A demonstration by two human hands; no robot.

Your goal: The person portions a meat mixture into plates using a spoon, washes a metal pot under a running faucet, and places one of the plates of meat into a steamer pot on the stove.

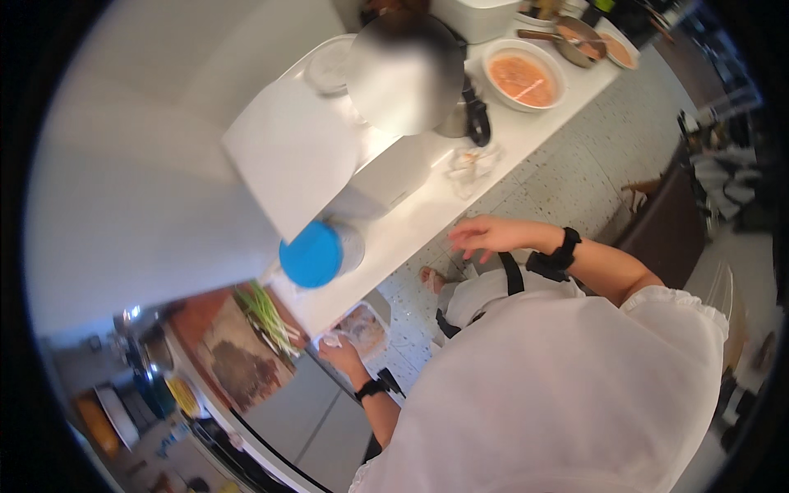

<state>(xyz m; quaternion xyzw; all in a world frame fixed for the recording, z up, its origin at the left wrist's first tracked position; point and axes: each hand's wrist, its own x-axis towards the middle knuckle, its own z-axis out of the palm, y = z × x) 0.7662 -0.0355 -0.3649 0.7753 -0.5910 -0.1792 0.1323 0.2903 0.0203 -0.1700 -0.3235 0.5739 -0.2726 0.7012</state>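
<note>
My left hand [343, 358] is at the near left end of the white counter, closed around a crumpled whitish thing [331, 341], perhaps plastic or paper. Beside it, below the counter edge, is a bin [363, 330] with a clear liner and refuse. My right hand [473, 236] hangs over the floor by the counter's front edge, fingers apart, holding nothing. A tub with a blue lid [311, 254] lies or stands on the counter near my left hand. Crumpled soiled paper or plastic [473, 166] lies on the counter. Farther off is a white bowl [524, 75] of orange-pink food in liquid.
Green onions [268, 317] and a stained board [240, 363] lie at the left. A metal pan [579, 42] and a white container [484, 18] stand at the counter's far end. A round pale lid-like surface [404, 74] overhangs the counter. A dark brown seat or box [666, 215] is at the right.
</note>
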